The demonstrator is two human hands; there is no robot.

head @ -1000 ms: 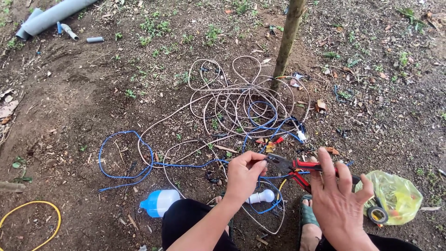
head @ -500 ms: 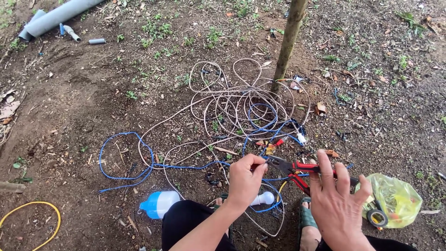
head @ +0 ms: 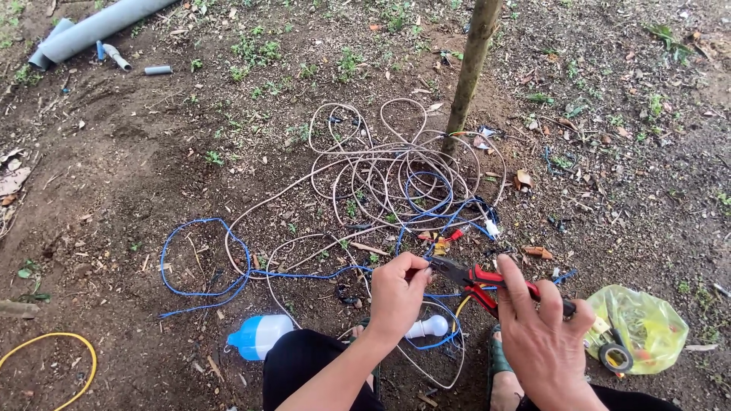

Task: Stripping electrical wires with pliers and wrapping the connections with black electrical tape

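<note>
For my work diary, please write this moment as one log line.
left hand: pinches wire end | right hand: holds red pliers, tip at wire | ground: tangled cables, bulb, yellow bag

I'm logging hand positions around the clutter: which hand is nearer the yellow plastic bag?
Right. The right hand, gripping the red pliers, is just beside the yellow plastic bag. The left hand pinches a wire further off, beyond the right hand.

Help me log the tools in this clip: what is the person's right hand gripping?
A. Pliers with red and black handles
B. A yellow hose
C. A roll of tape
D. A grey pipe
A: the right hand grips the red-and-black pliers, whose nose points at the wire pinched by the left hand.
</note>
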